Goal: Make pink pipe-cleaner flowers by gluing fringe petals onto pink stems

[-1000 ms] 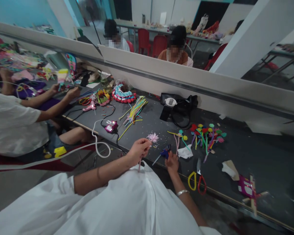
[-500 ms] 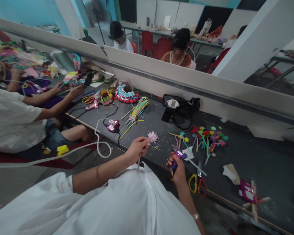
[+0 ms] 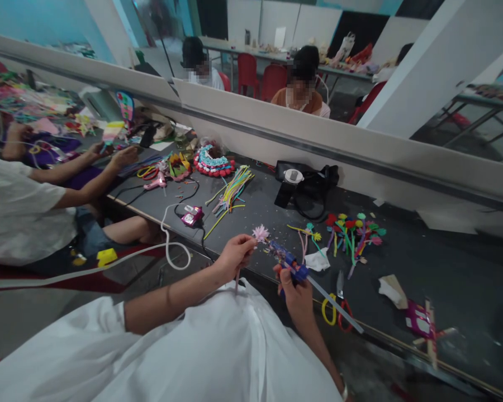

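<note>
Between the thumb and fingers of my left hand [image 3: 238, 252] is a pink pipe-cleaner flower [image 3: 260, 233], its stem hanging below the hand. My right hand [image 3: 297, 293] grips a blue glue gun [image 3: 291, 262] whose nozzle points at the flower; whether the tip touches it I cannot tell. A long clear glue stick [image 3: 335, 305] sticks out of the gun's back end. Beyond my right hand lie a crumpled white tissue [image 3: 317, 260] and scissors [image 3: 340, 286] with one yellow and one red handle, partly behind the glue stick.
Finished pipe-cleaner flowers [image 3: 354, 234] lie on the dark table [image 3: 444, 268]. A bundle of loose pipe cleaners [image 3: 235, 190], a black bag [image 3: 308, 181] and a purple packet [image 3: 421, 319] are about. At left, a co-worker's hands [image 3: 123, 158] work; a white cable [image 3: 109, 268] loops nearby.
My right hand has lifted the glue gun from the table edge and turned its nozzle left toward the flower. My left hand has stayed nearly still with the flower.
</note>
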`<state>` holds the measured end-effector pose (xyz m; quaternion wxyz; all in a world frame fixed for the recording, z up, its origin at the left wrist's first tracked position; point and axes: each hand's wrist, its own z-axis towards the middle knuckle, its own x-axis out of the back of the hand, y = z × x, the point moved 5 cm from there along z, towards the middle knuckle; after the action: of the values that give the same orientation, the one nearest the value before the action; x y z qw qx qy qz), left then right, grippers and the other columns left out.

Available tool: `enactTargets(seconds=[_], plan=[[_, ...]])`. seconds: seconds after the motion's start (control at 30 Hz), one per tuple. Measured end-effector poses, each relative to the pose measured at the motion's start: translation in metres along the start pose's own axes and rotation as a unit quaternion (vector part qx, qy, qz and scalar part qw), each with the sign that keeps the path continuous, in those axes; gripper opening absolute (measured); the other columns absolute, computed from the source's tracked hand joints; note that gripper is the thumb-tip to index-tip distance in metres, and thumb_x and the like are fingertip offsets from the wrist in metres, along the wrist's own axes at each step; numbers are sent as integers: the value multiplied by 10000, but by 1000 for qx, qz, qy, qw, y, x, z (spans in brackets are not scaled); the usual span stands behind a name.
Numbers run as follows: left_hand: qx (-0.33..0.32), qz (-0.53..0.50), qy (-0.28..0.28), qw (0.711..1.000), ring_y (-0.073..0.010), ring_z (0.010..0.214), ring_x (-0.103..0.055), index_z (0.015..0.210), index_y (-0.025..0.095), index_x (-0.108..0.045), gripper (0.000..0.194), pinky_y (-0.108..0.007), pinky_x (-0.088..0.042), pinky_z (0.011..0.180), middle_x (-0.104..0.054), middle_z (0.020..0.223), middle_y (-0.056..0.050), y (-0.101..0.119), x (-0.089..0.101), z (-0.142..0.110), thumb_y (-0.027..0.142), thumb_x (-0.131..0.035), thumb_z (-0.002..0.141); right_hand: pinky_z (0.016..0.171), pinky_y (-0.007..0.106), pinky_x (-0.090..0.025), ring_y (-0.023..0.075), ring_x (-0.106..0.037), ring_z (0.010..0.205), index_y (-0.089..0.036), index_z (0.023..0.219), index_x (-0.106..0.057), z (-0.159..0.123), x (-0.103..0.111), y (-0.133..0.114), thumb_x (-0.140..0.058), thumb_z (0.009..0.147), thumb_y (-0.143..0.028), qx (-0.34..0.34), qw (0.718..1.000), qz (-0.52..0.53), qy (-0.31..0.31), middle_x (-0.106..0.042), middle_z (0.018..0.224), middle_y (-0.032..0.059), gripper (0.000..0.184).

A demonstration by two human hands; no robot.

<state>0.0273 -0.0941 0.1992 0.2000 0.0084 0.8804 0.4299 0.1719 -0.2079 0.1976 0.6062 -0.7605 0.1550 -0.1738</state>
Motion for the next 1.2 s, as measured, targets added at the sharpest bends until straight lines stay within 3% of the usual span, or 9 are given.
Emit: enactTargets(seconds=[0.3, 0.53, 1.2], plan=[[3, 1, -5, 1000, -7, 351, -247, 747, 182, -495, 291, -178, -90, 369, -432, 541, 82, -2, 2, -4, 346, -732, 705, 536, 288, -410, 176, -515, 554, -167, 812, -711, 2, -8, -5, -564, 811, -623, 72, 990, -123, 11, -524, 490, -12, 479], [5, 3, -1, 1000, -7, 356, -250, 764, 182, -503, 300, -175, -92, 370, -427, 547, 83, -2, 5, -6, 355, -739, 699, 572, 298, -423, 183, -530, 581, -182, 800, -690, 1, -14, -11, -559, 828, -599, 112, 985, -131, 15, -550, 517, -7, 439], [4, -3, 1, 1000, -7, 347, -253, 751, 183, -502, 295, -181, -87, 373, -433, 536, 82, -2, 4, -5, 345, -742, 699, 582, 307, -429, 192, -540, 594, -170, 808, -684, 4, -15, -10, -558, 826, -596, 99, 987, -125, 6, -558, 521, 1, 445]])
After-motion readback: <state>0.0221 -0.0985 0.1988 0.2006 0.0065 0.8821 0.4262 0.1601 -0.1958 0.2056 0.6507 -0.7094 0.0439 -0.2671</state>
